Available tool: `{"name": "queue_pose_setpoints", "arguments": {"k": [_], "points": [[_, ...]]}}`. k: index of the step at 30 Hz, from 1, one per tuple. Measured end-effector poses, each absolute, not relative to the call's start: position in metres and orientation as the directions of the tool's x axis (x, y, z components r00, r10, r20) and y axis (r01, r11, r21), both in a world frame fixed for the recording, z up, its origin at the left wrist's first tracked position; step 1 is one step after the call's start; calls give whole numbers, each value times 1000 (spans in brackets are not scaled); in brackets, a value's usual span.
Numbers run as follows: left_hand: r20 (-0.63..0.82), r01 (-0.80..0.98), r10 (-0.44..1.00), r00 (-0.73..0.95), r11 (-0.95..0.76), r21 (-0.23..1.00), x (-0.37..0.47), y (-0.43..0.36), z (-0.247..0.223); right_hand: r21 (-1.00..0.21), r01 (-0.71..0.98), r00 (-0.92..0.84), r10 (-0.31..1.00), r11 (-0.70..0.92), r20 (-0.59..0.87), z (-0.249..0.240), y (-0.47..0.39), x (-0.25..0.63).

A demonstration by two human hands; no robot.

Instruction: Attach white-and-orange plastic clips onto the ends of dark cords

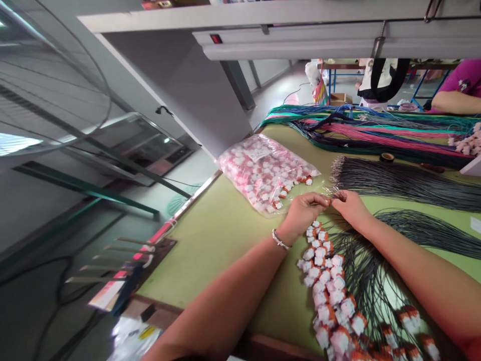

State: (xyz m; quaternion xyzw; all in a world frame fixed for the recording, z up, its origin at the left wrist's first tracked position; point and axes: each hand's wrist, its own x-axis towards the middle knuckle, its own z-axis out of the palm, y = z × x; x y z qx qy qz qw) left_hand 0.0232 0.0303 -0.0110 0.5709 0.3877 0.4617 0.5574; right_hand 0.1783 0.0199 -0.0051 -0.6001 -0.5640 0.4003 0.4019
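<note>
Near the middle of the bench, my left hand [305,213] pinches a small orange-and-white connector [328,201], mostly hidden by the fingertips. Close against it, my right hand [352,209] is closed on thin black wires with bare metal ends [332,190]. Fingertips of both hands nearly meet. Below them lies a long cluster of white and orange connectors [330,286] with black wires [366,265] running from it. A clear plastic bag [263,170] full of similar connectors lies just beyond my left hand, its opening towards me.
Straight black wire bundles [406,183] lie to the right, with a roll of black tape [387,157] behind. Coloured wires [361,130] cross the back of the green bench [210,240]. A pronged rack [124,265] sits at the left edge. Another person's arm [456,103] shows far right.
</note>
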Motion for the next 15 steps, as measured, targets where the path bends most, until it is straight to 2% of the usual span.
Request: {"name": "queue_pose_setpoints", "arguments": {"k": [3,6,9,10,12,13,15], "points": [[62,29,939,340,-76,997,21,27,-7,-913,408,44,998,20,41,0,23,185],[-9,237,804,595,-165,957,19,19,-3,-904,419,83,987,89,135,6,24,189],[-11,271,634,773,-315,910,14,17,2,-964,262,64,997,32,50,9,22,186],[35,264,645,764,-361,895,10,19,4,-982,191,49,999,-12,-2,9,20,184],[160,326,777,609,-429,842,0,26,9,-994,76,30,996,-85,-82,7,18,179],[225,407,855,468,-434,803,-6,32,11,-994,43,32,994,-105,-103,5,17,177],[304,630,937,169,-340,698,-18,44,14,-991,22,51,990,-131,-130,2,17,175]]}}
